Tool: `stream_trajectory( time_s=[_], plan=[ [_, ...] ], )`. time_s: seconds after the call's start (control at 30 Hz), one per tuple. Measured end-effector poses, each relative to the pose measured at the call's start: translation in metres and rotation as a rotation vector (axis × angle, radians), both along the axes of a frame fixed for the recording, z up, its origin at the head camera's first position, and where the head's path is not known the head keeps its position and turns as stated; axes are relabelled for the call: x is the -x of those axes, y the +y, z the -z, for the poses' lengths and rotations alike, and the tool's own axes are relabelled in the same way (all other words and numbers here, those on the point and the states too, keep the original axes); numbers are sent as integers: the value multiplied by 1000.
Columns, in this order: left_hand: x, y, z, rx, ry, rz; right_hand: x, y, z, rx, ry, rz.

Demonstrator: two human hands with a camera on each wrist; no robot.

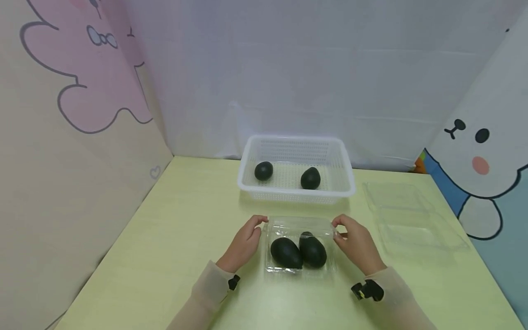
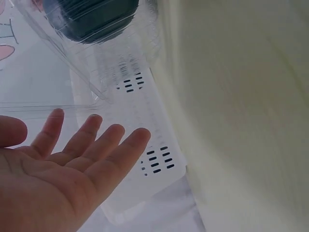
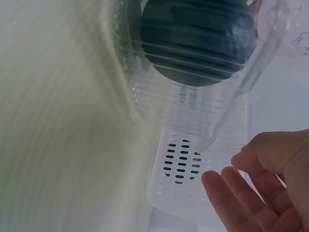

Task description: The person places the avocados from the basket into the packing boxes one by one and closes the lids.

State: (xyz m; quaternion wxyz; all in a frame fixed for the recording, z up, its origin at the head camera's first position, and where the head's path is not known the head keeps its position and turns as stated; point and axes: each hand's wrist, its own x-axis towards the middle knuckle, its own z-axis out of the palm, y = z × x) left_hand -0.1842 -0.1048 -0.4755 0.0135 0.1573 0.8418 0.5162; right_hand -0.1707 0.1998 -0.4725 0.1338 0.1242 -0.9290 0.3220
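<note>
A clear plastic container point(image 1: 298, 271) lies on the table with two dark green avocados point(image 1: 286, 253) point(image 1: 312, 250) inside, side by side. Its clear lid point(image 1: 299, 222) is raised at the far side. My left hand point(image 1: 243, 245) is at the lid's left corner; in the left wrist view that hand point(image 2: 67, 179) has its fingers extended, tips by the lid's edge. At the right corner, my right hand point(image 1: 359, 243) pinches the lid's edge between thumb and finger. The right wrist view shows this hand point(image 3: 270, 183) beside one avocado point(image 3: 198, 41) behind ribbed plastic.
Behind the container stands a white perforated basket point(image 1: 296, 194) holding two more avocados point(image 1: 263, 171) point(image 1: 310, 178), set apart. Another clear plastic container point(image 1: 412, 220) lies open at the right of the yellow table point(image 1: 173, 229). Printed cloth hangs around the back and sides.
</note>
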Motion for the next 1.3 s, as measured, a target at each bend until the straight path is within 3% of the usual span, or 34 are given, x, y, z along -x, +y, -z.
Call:
stream_trajectory(
  time_s=[0.17,0.27,0.4,0.6,0.8,1.07,1.3],
  plan=[
    [0,-3,5,44,-7,24,-2,3,1,-58,49,5],
    [1,-3,5,53,-7,33,-3,4,1,-84,25,8],
    [0,-5,5,99,-56,50,-7,4,3,-95,-36,8],
    [-4,-7,5,198,-117,133,-16,7,8,-47,-89,-6],
    [-4,-9,1,212,-119,204,-25,8,13,-68,-75,-35],
    [-4,-9,0,199,-254,314,-32,6,17,-105,-49,-64],
    [-8,-8,1,186,-259,326,-39,5,11,-129,-58,-104]
  ],
)
